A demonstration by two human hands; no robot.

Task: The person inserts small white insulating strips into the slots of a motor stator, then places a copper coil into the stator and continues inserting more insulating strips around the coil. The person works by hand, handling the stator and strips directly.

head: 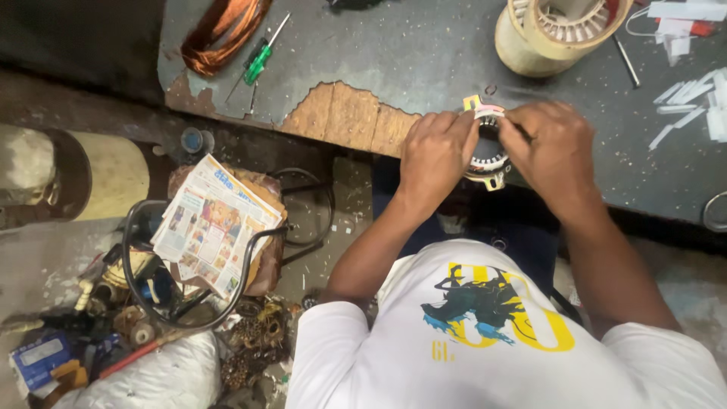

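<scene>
- Left hand (435,155): centre-right of frame, fingers curled closed on left side of small motor stator (488,155); gripping it.
- Right hand (549,148): just right of stator, fingers bent shut on its upper right edge, at a pale strip (488,110) on top rim.
- Stator: between both hands, at near edge of table (424,53); metal core w/ slotted bore, yellowish mounting lugs top and bottom. Mostly hidden by hands.
- Larger cream stator housing (556,30): top right, on table, well apart from hands.
- White paper strips (693,106): far right of table.
- Copper wire coil (223,30) + green-handled screwdriver (261,57): upper left of table.
- Table top chipped, bare wood patch (348,113) left of left hand.
- Folded newspaper (216,223) on a stool, lower left; scrap parts on floor below it.
</scene>
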